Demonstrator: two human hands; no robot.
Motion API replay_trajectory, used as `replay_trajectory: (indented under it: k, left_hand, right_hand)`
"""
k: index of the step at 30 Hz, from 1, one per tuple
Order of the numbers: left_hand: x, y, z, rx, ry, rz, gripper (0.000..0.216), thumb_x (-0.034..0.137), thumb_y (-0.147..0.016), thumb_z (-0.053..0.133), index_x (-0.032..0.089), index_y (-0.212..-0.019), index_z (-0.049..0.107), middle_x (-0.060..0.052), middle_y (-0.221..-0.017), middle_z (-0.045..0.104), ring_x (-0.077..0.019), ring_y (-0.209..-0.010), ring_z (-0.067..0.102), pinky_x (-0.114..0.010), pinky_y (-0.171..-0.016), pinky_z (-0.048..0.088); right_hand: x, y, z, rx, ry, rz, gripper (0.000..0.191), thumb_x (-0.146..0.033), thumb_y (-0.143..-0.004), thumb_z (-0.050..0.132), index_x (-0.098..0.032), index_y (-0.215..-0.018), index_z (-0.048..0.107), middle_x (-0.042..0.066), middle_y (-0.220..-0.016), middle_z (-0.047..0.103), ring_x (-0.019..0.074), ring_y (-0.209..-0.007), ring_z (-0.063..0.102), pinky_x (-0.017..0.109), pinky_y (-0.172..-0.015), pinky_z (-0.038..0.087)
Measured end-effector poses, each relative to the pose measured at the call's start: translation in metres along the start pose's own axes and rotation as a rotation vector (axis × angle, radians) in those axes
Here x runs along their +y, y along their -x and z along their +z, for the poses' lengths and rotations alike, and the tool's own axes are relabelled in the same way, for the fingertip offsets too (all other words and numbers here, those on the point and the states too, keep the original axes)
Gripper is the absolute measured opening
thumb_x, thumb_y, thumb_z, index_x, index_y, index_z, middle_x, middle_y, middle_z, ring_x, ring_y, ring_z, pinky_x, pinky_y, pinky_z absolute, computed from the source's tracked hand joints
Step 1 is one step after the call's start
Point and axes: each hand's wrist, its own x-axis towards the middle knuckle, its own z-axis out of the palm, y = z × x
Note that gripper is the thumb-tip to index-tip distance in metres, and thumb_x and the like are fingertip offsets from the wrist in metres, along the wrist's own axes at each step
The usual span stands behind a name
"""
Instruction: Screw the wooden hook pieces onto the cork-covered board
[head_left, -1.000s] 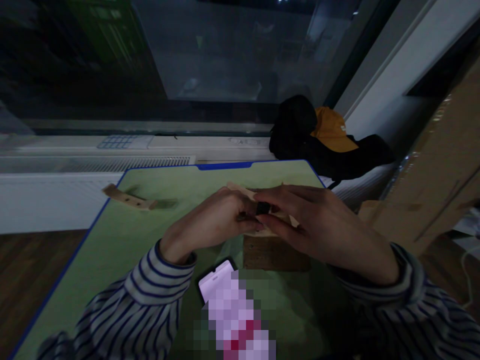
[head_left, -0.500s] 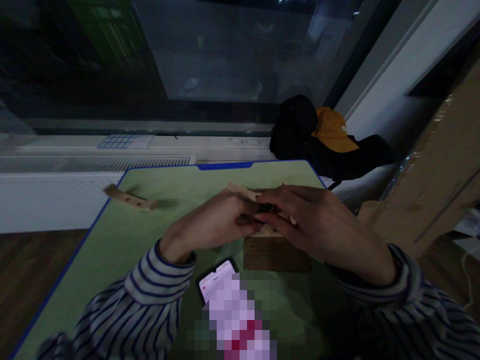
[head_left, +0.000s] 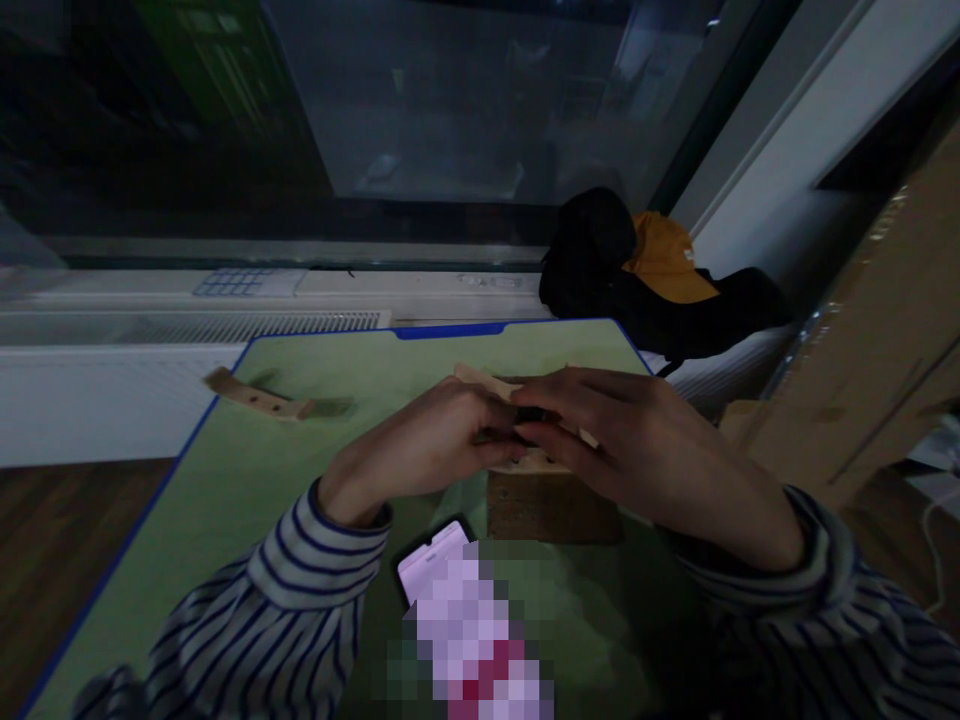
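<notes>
My left hand (head_left: 457, 430) and my right hand (head_left: 622, 425) meet at the middle of the table, over pieces of pale wood. Fingers of both are pinched around something small and dark (head_left: 531, 413), mostly hidden by them. Below the fingertips shows a pale wooden piece with holes (head_left: 534, 463); a pale strip (head_left: 480, 379) sticks out behind my left hand. On the near side lies a brown wooden block (head_left: 553, 508), partly under my right hand. A curved wooden piece with two holes (head_left: 259, 398) rests apart, near the table's left edge.
A phone with a lit screen (head_left: 439, 560) lies on the green, blue-edged table (head_left: 345, 365) in front of me. Behind are a radiator (head_left: 300, 323) and a window. At back right sit a black bag (head_left: 589, 255) and an orange cap (head_left: 667, 258); cardboard (head_left: 870, 340) stands to the right.
My right hand's fingers have shifted very slightly at the small dark thing. Everything else stays in place.
</notes>
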Motion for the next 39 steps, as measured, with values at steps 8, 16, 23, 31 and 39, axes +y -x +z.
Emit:
replay_trajectory:
  k: [8,16,23,31,39]
  left_hand:
    - [0.0017,0.0014,0.0002,-0.009,0.015,-0.001,0.014,0.019,-0.087,0.055,0.018,-0.092,0.068,0.000,-0.086,0.070,-0.0126,-0.074,0.063,-0.024,-0.066,0.044]
    - [-0.0014,-0.0003,-0.0013,0.064,0.010,-0.002,0.013,0.027,-0.083,0.063,0.017,-0.086,0.070,-0.001,-0.086,0.070,-0.0143,-0.077,0.063,-0.024,-0.068,0.043]
    - [0.0014,-0.0001,-0.0009,0.035,-0.004,0.003,0.010,0.023,-0.085,0.062,0.018,-0.088,0.071,-0.001,-0.091,0.070,-0.0147,-0.085,0.063,-0.025,-0.076,0.045]
    - [-0.0001,0.0006,-0.0017,-0.017,0.046,0.047,0.015,0.023,-0.090,0.055,0.020,-0.093,0.069,-0.001,-0.095,0.071,-0.0140,-0.090,0.063,-0.024,-0.078,0.045]
    - [-0.0012,-0.0002,0.0004,0.088,0.013,0.020,0.011,0.027,-0.081,0.067,0.017,-0.080,0.068,0.002,-0.079,0.069,-0.0116,-0.071,0.062,-0.022,-0.063,0.041]
  right_hand:
    - [-0.0007,-0.0006,-0.0008,0.011,0.050,0.016,0.024,-0.027,-0.091,0.053,-0.014,-0.109,0.060,0.009,-0.094,0.068,0.0192,-0.082,0.065,0.031,-0.069,0.052]
    - [-0.0006,-0.0012,-0.0005,-0.002,0.015,0.020,0.026,-0.027,-0.091,0.052,-0.015,-0.114,0.058,0.008,-0.100,0.068,0.0186,-0.088,0.065,0.031,-0.076,0.051]
    - [-0.0010,0.0009,-0.0016,-0.025,-0.028,-0.023,0.026,-0.022,-0.093,0.049,-0.019,-0.117,0.057,0.007,-0.108,0.067,0.0183,-0.095,0.064,0.030,-0.082,0.050]
    - [-0.0004,0.0003,-0.0006,-0.007,0.054,0.001,0.021,-0.026,-0.090,0.054,-0.015,-0.107,0.060,0.007,-0.092,0.068,0.0191,-0.083,0.065,0.030,-0.072,0.050]
    - [-0.0002,-0.0013,0.0022,0.009,0.043,0.003,0.022,-0.026,-0.090,0.055,-0.015,-0.108,0.059,0.005,-0.090,0.067,0.0175,-0.079,0.064,0.028,-0.069,0.050]
